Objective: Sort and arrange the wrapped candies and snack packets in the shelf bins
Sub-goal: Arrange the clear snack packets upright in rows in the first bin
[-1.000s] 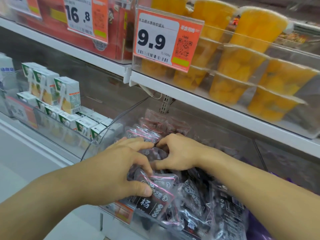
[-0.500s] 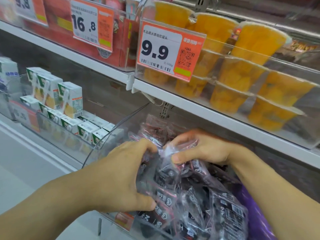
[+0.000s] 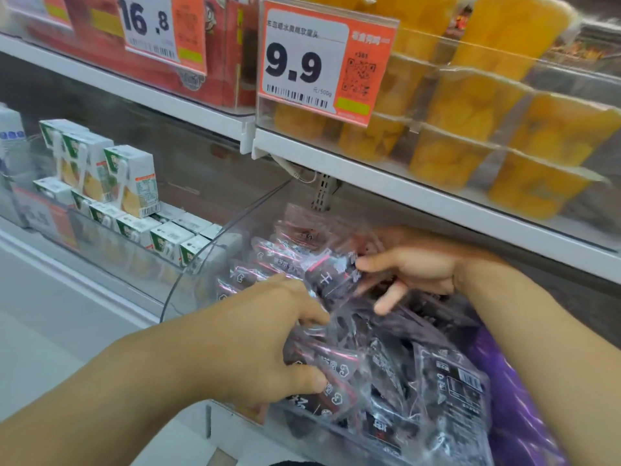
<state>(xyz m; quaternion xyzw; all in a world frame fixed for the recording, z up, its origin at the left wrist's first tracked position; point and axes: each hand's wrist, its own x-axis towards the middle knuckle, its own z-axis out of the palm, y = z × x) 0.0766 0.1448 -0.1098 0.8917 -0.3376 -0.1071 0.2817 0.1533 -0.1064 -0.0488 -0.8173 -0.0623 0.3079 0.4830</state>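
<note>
Head view, looking down into a clear curved bin [image 3: 215,257] on the lower shelf, heaped with dark snack packets [image 3: 376,358] in see-through wrap with pink seams. Left hand [image 3: 268,338] at about 7 o'clock of the heap, fingers [image 3: 311,317] curled over the front packets, thumb pressed on one near the front lip: grasping a bunch. Right hand [image 3: 413,270] at about 1 o'clock of the heap, blurred, thumb and forefinger pinching one packet [image 3: 331,275] lifted above the rest, other fingers spread loose.

At 9 o'clock of the bin, just beside it, small drink cartons [image 3: 131,183] in a neighbouring bin. At 12 o'clock, on the shelf above, orange fruit cups [image 3: 470,105] behind a 9.9 price tag [image 3: 322,62]; at 11 o'clock, a 16.8 price tag [image 3: 161,25] before red boxes. At 4 o'clock, purple packaging [image 3: 517,398] touching the dark heap.

Risks, judged from this:
- Slippery wrap plus a pile standing above the front lip: likely to slide packets over the edge at 6 o'clock once the left hand's pressure eases.
- Pinched packet held only at one corner: liable to slip free or drag neighbours along.
- Dark packets spilling toward 4 o'clock: liable to mix with the purple stock, undoing the sort.
- Low clearance under the upper shelf: raised right hand may knock the shelf edge or the hanging cable.
</note>
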